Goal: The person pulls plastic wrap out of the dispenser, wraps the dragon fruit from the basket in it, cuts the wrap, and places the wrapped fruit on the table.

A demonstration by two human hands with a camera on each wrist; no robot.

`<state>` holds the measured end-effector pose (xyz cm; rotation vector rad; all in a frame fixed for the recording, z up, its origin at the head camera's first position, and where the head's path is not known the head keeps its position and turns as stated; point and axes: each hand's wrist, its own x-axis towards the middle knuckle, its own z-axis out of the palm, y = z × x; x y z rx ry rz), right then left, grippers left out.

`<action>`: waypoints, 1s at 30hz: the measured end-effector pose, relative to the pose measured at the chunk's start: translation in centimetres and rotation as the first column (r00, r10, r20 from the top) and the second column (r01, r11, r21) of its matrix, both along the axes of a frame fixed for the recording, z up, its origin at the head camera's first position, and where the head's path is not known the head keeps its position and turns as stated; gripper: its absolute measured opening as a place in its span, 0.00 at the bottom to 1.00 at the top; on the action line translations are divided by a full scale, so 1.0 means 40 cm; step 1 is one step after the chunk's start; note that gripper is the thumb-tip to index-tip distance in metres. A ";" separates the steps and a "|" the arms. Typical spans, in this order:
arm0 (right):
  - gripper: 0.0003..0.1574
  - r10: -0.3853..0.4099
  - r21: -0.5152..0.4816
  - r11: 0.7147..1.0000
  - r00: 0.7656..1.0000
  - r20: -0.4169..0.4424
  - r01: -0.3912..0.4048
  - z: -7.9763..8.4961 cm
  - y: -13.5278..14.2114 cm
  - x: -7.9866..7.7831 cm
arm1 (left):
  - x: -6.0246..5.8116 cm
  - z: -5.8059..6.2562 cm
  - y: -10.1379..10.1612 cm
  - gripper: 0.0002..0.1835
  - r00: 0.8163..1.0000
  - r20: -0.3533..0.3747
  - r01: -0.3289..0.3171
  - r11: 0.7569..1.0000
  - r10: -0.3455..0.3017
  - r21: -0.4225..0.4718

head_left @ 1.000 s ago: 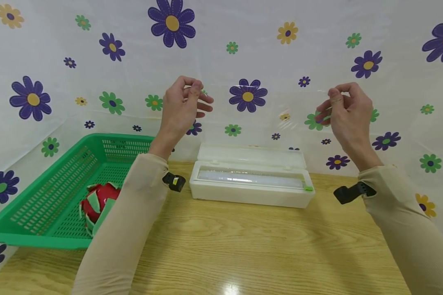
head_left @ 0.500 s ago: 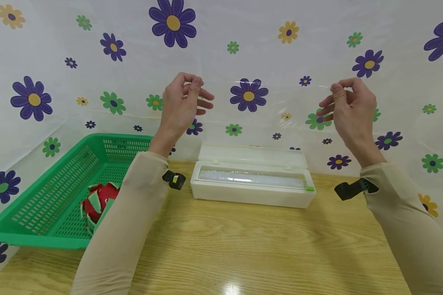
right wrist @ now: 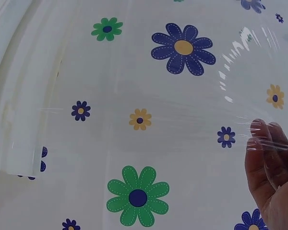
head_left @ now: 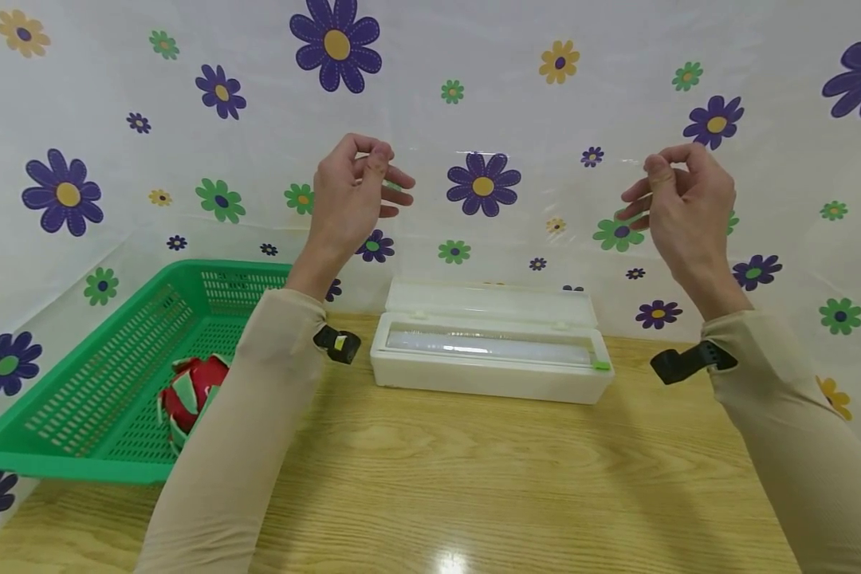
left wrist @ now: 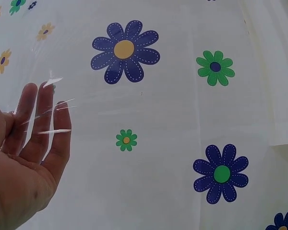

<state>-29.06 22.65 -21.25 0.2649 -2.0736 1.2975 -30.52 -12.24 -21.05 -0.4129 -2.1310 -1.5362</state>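
Observation:
A clear sheet of cling film (right wrist: 230, 72) is stretched between my raised hands, seen mostly by its glints. My left hand (head_left: 347, 195) pinches one end between thumb and forefinger, the other fingers loosely spread behind the film. The opposite end is pinched by my right hand (head_left: 689, 199) in the same way. In the left wrist view, glossy streaks of film cross the left fingers (left wrist: 60, 139). Below and between the hands, a white cling film dispenser (head_left: 484, 384) lies on the table with its lid raised, a film roll (head_left: 488, 346) inside. Whether the sheet still joins the roll I cannot tell.
To the left stands a green plastic basket (head_left: 79, 470) with a red dragon fruit (head_left: 194, 391) in it, partly hidden by the left sleeve. A green slider (head_left: 600, 366) sits at the dispenser's right end. Behind the wooden table (head_left: 473, 470) hangs a flowered sheet (head_left: 416, 119).
Both hands have risen slightly, with the cling film lifted between them; the right hand has also shifted a little to the right. Dispenser and basket have stayed put.

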 end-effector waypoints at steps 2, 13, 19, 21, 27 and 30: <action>0.10 0.002 -0.002 1.000 1.000 -0.005 -0.002 0.002 -0.001 0.000 | 0.000 0.003 -0.001 0.14 1.000 0.004 0.002 1.000 -0.002 0.009; 0.11 -0.010 -0.011 1.000 1.000 -0.022 0.010 0.014 -0.001 0.000 | 0.002 0.018 0.001 0.14 1.000 0.010 -0.003 1.000 0.003 0.005; 0.10 -0.003 -0.015 1.000 0.999 -0.039 0.002 0.022 -0.003 0.001 | 0.003 0.024 0.002 0.14 1.000 -0.002 -0.015 1.000 0.015 0.000; 0.11 0.002 -0.018 1.000 0.999 -0.040 -0.002 0.025 -0.003 0.001 | 0.005 0.026 0.003 0.15 1.000 -0.004 -0.019 1.000 0.019 -0.003; 0.13 -0.003 0.000 1.000 0.999 -0.041 0.003 0.028 0.000 0.004 | 0.007 0.030 0.002 0.15 1.000 -0.012 -0.008 1.000 0.008 0.000; 0.12 -0.005 0.005 1.000 0.999 -0.045 0.005 0.030 0.002 0.005 | 0.006 0.034 0.001 0.16 1.000 -0.012 0.004 1.000 -0.004 0.007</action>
